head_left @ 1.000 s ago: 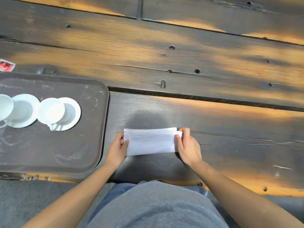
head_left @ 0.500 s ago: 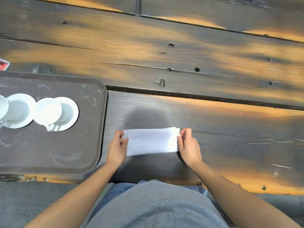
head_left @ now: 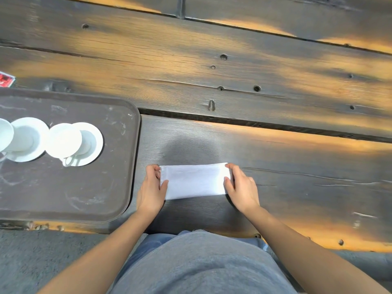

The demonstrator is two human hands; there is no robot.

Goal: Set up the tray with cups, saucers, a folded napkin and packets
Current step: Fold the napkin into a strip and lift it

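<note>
Near the front edge of the tabletop [head_left: 275, 85], just right of the tray [head_left: 118, 200], a white folded napkin [head_left: 194, 181] lies flat, the left hand [head_left: 151, 188] pinching its left end and the right hand [head_left: 240, 187] pinching its right end. It looks light, soft and limp, likely to sag or unfold, so holding both short ends seems best. Cups [head_left: 63, 140] on saucers [head_left: 93, 143] stand at the tray's left.

You face a dark, weathered wooden plank table [head_left: 244, 66] with orange-lit patches, knot holes and a long gap between its boards. On it, at your left, lies a brown rectangular plastic tray [head_left: 118, 187]. Just right of the tray lies a white folded paper napkin [head_left: 194, 181], and beyond the tray's far left corner a small red packet [head_left: 6, 79].
</note>
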